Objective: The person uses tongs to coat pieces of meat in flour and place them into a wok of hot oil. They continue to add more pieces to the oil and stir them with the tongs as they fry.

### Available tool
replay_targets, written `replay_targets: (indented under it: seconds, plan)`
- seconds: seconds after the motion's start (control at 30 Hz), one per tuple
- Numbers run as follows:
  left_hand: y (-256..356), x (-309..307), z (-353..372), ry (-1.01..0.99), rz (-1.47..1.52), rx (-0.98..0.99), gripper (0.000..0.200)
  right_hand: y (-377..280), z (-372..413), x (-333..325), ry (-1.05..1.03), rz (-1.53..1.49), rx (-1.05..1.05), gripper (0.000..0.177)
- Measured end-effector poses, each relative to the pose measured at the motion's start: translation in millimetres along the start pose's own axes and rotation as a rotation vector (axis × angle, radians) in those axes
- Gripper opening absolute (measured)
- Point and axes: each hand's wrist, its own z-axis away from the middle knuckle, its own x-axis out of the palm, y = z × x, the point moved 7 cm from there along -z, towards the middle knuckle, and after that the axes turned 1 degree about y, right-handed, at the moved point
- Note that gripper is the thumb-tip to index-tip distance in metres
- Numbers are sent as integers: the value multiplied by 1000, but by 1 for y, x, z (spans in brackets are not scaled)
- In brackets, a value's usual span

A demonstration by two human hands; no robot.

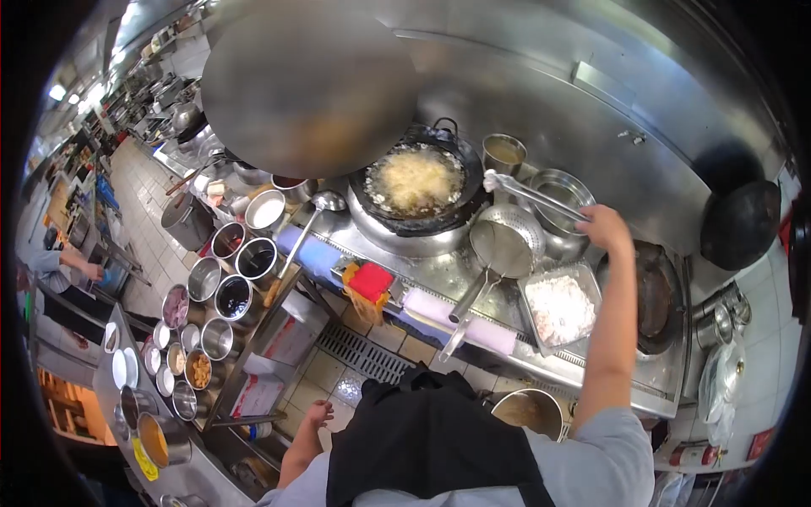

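Note:
My right hand (605,228) is closed on metal tongs (541,200), which reach left over the stove. A pale, whitish piece of food (492,181) sits at their tip, beside the wok's right rim. Inside the black wok (476,182), golden food (418,179) bubbles in oil. Below my right forearm stands a square metal tray (541,336) of pale, coated pieces (561,309). A perforated strainer and a mesh skimmer (498,248) rest between wok and tray. My left hand (319,414) hangs low at my side, holding nothing, its fingers loosely bent.
A large blurred round shape (308,84) blocks the upper left. Metal pots of sauces and ingredients (235,297) crowd the left shelf. A ladle (328,201) lies left of the wok. Another wok (654,296) is at the right. Another person's hand (89,269) shows far left.

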Motion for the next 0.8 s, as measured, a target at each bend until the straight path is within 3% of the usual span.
replay_targets:
  seconds: [0.13, 0.2, 0.23, 0.3, 0.37, 0.47, 0.53, 0.7, 0.73, 0.77, 0.8]
  plan:
    - [20, -7, -9, 12, 72, 102, 34, -53, -73, 90, -148, 79, -92, 37]
    - [34, -8, -10, 15, 99, 153, 34, -60, -94, 122, -151, -13, 104, 36]
    - [40, -8, -9, -4, 138, 193, 33, -66, -97, 130, -152, -9, 96, 36]
    - [41, -8, -8, -26, 186, 228, 33, -75, -93, 122, 27, -54, 189, 36]
    - [30, -11, -5, -26, 187, 247, 31, -80, -69, 111, 81, -158, 157, 37]
    - [-33, -17, -49, -127, 197, 165, 28, -76, -28, 83, 177, -251, 147, 38]
    - [-52, -28, -50, -132, -47, 177, 29, -46, 16, 64, 250, -223, 174, 37]
    - [-79, -48, -112, -387, -880, 589, 27, -10, 135, 18, 283, 43, 381, 37]
    - [-74, -49, -118, -437, -1063, 732, 27, -3, 156, 20, 168, 165, 440, 38]
    - [-53, -34, -99, -531, -1378, 1166, 27, 3, 173, 22, 49, 283, 489, 40]
    - [-55, -59, -134, -456, -1157, 710, 24, 9, 189, 18, 46, 293, 507, 40]
